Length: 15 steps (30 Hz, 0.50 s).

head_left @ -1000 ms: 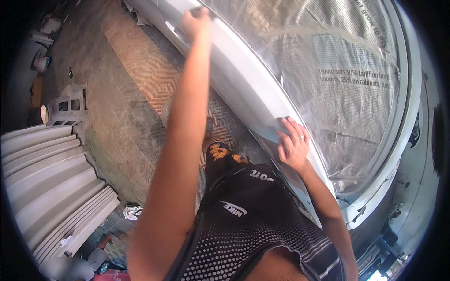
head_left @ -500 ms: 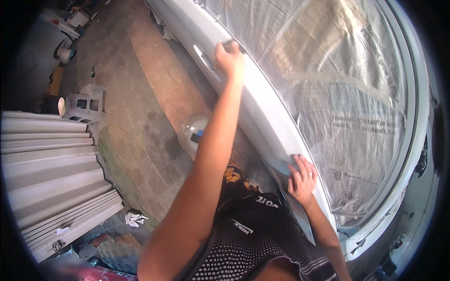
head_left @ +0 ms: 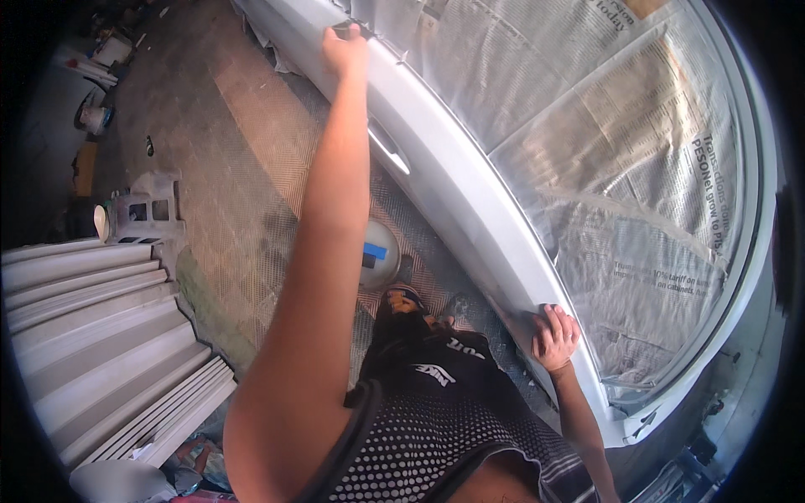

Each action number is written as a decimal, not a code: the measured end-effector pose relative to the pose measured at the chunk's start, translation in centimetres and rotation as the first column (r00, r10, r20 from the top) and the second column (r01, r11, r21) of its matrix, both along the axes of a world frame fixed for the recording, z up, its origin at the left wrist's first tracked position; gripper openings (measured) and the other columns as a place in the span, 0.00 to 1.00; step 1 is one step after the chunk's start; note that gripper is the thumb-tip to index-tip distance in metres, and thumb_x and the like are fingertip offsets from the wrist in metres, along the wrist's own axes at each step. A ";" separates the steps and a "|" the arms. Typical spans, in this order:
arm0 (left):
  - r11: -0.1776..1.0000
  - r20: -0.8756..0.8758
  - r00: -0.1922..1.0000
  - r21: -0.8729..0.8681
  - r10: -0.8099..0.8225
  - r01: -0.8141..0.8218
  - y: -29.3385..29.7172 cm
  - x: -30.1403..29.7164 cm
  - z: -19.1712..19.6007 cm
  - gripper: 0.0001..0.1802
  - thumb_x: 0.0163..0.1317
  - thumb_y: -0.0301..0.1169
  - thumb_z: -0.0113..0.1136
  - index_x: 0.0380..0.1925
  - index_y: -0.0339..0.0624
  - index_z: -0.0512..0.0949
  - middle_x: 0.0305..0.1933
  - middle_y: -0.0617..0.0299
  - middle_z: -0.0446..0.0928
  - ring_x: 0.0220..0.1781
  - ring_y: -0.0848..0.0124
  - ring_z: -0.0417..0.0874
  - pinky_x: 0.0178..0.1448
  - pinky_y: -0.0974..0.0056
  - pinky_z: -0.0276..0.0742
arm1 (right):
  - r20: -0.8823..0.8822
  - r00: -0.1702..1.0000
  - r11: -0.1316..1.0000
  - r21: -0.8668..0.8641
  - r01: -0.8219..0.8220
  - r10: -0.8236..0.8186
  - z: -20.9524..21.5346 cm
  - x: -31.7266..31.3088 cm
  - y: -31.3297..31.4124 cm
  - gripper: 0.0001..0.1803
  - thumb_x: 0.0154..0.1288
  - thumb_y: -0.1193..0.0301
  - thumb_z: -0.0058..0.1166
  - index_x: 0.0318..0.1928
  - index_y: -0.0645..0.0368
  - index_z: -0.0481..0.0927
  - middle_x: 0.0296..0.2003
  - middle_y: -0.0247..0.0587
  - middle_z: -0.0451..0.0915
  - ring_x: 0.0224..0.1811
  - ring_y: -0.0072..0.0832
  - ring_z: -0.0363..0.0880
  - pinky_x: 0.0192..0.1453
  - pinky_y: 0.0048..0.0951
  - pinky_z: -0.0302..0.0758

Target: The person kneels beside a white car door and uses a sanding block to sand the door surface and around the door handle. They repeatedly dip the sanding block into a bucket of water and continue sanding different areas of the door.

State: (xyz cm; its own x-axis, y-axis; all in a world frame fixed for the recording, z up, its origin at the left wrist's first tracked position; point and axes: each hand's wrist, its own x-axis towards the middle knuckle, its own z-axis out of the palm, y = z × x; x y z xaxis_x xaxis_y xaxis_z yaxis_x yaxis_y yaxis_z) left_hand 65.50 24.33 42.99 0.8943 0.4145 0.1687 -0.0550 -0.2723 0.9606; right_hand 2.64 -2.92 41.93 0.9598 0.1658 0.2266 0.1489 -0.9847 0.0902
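The left hand (head_left: pixel 345 49) reaches to the upper middle of the frame, fingers closed on a dark strip (head_left: pixel 342 30) at the top edge of a white car door (head_left: pixel 453 180). The right hand (head_left: pixel 553 335) lies lower right, fingers spread flat on the same door's upper edge, gripping nothing. The door runs from top centre down to lower right; its window is masked with newspaper (head_left: pixel 620 159). A handle (head_left: pixel 388 151) shows below the left forearm. On the floor (head_left: pixel 226 168), a pale round container (head_left: pixel 377 256) sits beside the shoe (head_left: pixel 402 299). White ribbed panels (head_left: pixel 101 335) fill the lower left.
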 end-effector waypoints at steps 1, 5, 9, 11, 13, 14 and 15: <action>0.997 0.000 1.000 0.071 0.019 -0.019 -0.3 -1.2 -0.5 0.18 0.68 0.38 0.66 0.47 0.33 0.79 0.49 0.46 0.85 0.54 0.50 0.86 0.66 0.43 0.74 | 0.001 1.000 1.000 -0.008 0.007 -0.007 -0.1 -0.2 0.0 0.22 0.54 0.65 0.58 0.52 0.46 0.87 0.67 0.38 0.76 0.74 0.36 0.69 0.76 0.46 0.61; 0.976 0.068 0.998 0.218 -0.015 0.000 -5.5 -15.2 -3.3 0.18 0.70 0.41 0.65 0.38 0.35 0.76 0.39 0.47 0.77 0.49 0.53 0.80 0.56 0.45 0.76 | 0.006 0.999 0.998 0.032 0.048 -0.048 -0.4 0.6 0.3 0.20 0.53 0.66 0.58 0.49 0.45 0.87 0.67 0.37 0.75 0.74 0.40 0.67 0.77 0.50 0.57; 0.913 0.114 0.906 0.051 -0.408 0.405 -6.4 -29.0 -3.5 0.19 0.65 0.36 0.72 0.32 0.36 0.71 0.35 0.50 0.70 0.45 0.56 0.72 0.51 0.53 0.71 | -0.033 0.990 0.961 0.239 0.141 -0.138 0.3 3.7 4.1 0.18 0.51 0.70 0.57 0.46 0.47 0.85 0.66 0.40 0.74 0.74 0.46 0.65 0.79 0.56 0.50; 0.851 0.023 0.885 -0.265 -0.464 0.453 -4.8 -33.4 -7.4 0.11 0.69 0.30 0.70 0.36 0.38 0.76 0.35 0.65 0.76 0.37 0.76 0.75 0.42 0.66 0.73 | -0.005 0.993 0.935 0.337 0.111 -0.116 -0.5 6.8 6.9 0.18 0.50 0.72 0.57 0.45 0.47 0.85 0.65 0.41 0.75 0.74 0.48 0.64 0.79 0.57 0.47; 0.797 -0.231 0.846 -0.519 -0.480 0.310 -0.9 -36.6 -9.6 0.17 0.68 0.39 0.71 0.43 0.36 0.78 0.34 0.62 0.80 0.38 0.74 0.79 0.44 0.62 0.77 | 0.003 0.999 0.897 0.439 0.041 -0.047 -2.0 10.9 10.2 0.19 0.50 0.76 0.56 0.45 0.49 0.84 0.64 0.43 0.76 0.74 0.49 0.65 0.79 0.59 0.48; 0.906 -0.323 0.857 -0.275 -0.401 0.321 2.3 -37.4 -11.1 0.19 0.69 0.41 0.70 0.43 0.34 0.78 0.35 0.62 0.81 0.39 0.75 0.79 0.45 0.63 0.77 | -0.021 1.000 0.877 0.480 -0.008 0.021 -2.2 13.2 12.2 0.19 0.50 0.79 0.55 0.45 0.51 0.84 0.63 0.43 0.77 0.73 0.50 0.67 0.78 0.61 0.51; 0.916 -0.346 0.884 -0.357 -0.314 0.186 5.0 -38.0 -10.8 0.21 0.69 0.43 0.70 0.43 0.34 0.78 0.35 0.63 0.81 0.39 0.75 0.79 0.46 0.63 0.77 | -0.018 0.989 0.815 0.569 -0.108 0.144 -2.4 16.0 14.1 0.19 0.52 0.80 0.55 0.45 0.53 0.84 0.61 0.45 0.79 0.70 0.49 0.71 0.76 0.58 0.58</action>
